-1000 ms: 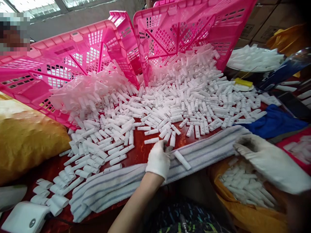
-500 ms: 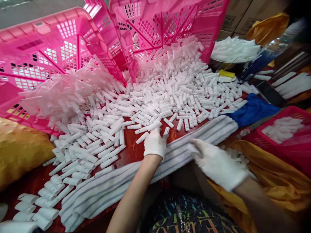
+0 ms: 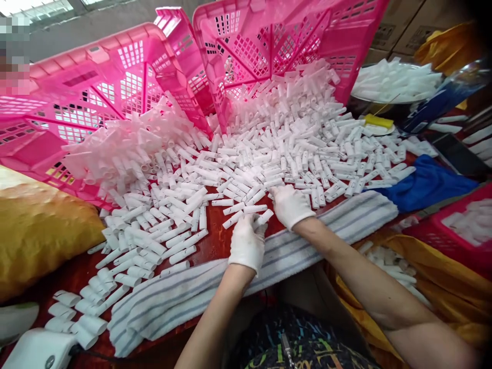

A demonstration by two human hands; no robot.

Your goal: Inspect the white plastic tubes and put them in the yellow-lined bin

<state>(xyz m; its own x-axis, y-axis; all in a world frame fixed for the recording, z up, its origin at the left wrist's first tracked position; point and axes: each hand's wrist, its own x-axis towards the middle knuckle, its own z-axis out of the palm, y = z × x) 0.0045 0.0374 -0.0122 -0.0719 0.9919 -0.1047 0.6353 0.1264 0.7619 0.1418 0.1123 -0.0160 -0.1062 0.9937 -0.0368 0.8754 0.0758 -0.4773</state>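
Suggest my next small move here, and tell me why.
Perhaps close the right grip on the white tube by its fingertips: that grip reaches past the striped towel to the tubes, while the left grip is at others nearby, its hold unclear.

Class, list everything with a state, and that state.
Small white cylindrical tubes: heaped, loose.
Pink perforated plastic baskets: tipped, tubes spilling.
Striped white fabric towel: wrinkled.
Blue cloth: crumpled.
Large orange sack at right: open.
White gloved left hand: curled, grip unclear.
White gloved right hand: outstretched, grip unclear.
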